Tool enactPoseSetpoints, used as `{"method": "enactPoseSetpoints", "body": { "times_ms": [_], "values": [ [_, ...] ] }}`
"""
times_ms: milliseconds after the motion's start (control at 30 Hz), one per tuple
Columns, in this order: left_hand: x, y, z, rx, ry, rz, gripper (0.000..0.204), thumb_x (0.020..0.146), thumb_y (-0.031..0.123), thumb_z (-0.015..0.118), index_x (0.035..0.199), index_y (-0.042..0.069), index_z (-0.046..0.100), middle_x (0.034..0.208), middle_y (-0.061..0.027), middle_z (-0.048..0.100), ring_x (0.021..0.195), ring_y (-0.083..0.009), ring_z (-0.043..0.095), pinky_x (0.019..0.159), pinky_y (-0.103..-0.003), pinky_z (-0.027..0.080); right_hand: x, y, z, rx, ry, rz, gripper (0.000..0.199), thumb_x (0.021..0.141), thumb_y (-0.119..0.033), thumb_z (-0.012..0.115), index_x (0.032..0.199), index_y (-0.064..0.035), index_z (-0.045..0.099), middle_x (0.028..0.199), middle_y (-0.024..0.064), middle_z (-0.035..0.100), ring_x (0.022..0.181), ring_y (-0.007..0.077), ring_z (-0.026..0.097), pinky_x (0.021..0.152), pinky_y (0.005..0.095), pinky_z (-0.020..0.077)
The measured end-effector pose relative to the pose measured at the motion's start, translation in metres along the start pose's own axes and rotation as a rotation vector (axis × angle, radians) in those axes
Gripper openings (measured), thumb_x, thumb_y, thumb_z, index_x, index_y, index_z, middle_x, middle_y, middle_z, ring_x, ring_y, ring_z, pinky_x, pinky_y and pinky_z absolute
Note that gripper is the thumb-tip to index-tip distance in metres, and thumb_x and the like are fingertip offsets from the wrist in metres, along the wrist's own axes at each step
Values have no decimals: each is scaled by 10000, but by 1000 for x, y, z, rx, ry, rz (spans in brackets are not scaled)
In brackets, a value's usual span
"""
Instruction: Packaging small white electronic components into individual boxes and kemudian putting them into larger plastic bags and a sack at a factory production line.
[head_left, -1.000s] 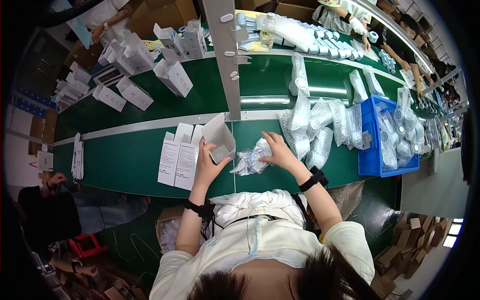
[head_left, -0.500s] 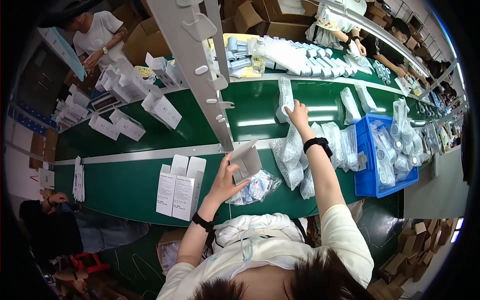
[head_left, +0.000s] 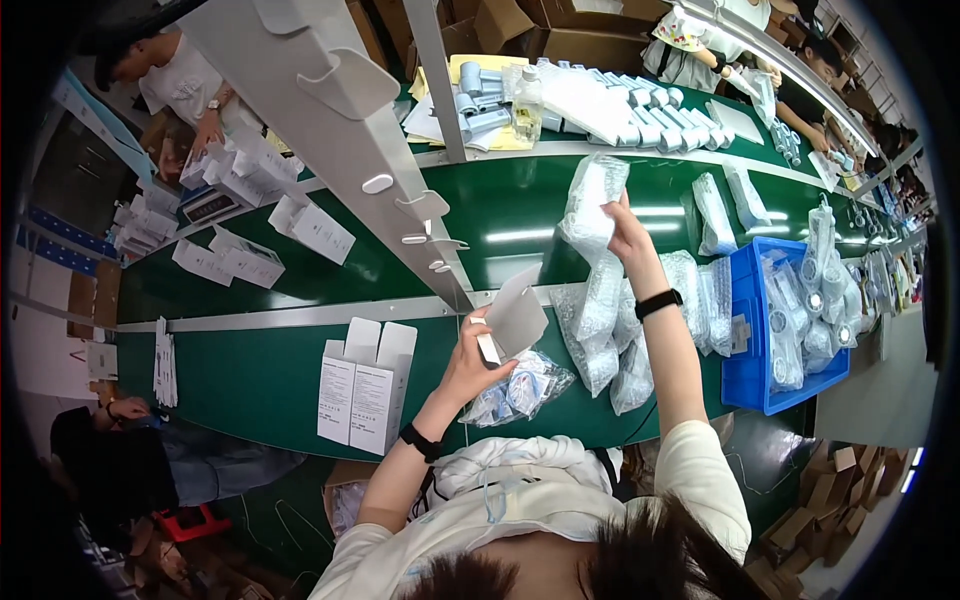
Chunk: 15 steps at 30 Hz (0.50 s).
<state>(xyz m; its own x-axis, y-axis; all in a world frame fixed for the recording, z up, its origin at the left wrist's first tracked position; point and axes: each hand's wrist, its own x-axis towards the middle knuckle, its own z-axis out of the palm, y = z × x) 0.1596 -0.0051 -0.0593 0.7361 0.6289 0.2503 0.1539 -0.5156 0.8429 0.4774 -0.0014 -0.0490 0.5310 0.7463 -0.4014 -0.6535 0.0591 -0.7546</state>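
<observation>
My left hand [head_left: 474,362] grips a white carton [head_left: 517,318] whose flaps stand open toward the far side. Out over the green bench, my right hand [head_left: 627,228] has closed on a bubble-wrapped package [head_left: 592,200]; what is inside the wrap cannot be made out. Just below my right hand, more bubble-wrapped bundles [head_left: 593,335] lie on the bench beside my forearm. Clear plastic bags with white and blue contents [head_left: 525,387] lie beneath the left hand, close to the bench's near edge. Two upright white cartons with raised flaps [head_left: 362,395] stand left of that hand.
A blue bin [head_left: 745,330] of wrapped items sits at the right. A grey metal post [head_left: 340,120] rises through the bench's middle. Light blue devices [head_left: 665,120] and a clear bottle [head_left: 526,105] fill the far shelf. More cartons [head_left: 312,228] stand far left, near a co-worker [head_left: 190,90].
My right hand has taken hold of the bubble-wrapped package and raised it from the bench. The carton in my left hand has tilted and shifted slightly right in view.
</observation>
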Motion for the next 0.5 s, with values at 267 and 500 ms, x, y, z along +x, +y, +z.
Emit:
{"method": "enactPoseSetpoints", "body": {
  "times_ms": [267,500],
  "values": [
    [3,5,24,-57,178,2,640,583,76,756,979,76,253,1217,-241,342,1091,-380,421,876,-414,379,-163,56,73,230,24,-535,826,648,70,558,1328,-119,129,1219,120,356,1119,257,389,951,361,322],
    [-12,4,28,-52,237,-88,645,593,86,756,981,69,241,1231,-252,326,1093,-392,418,884,-421,366,-159,116,77,-522,112,-881,835,673,-23,666,1314,-102,138,1222,132,319,1135,250,347,925,367,331]
  ]
}}
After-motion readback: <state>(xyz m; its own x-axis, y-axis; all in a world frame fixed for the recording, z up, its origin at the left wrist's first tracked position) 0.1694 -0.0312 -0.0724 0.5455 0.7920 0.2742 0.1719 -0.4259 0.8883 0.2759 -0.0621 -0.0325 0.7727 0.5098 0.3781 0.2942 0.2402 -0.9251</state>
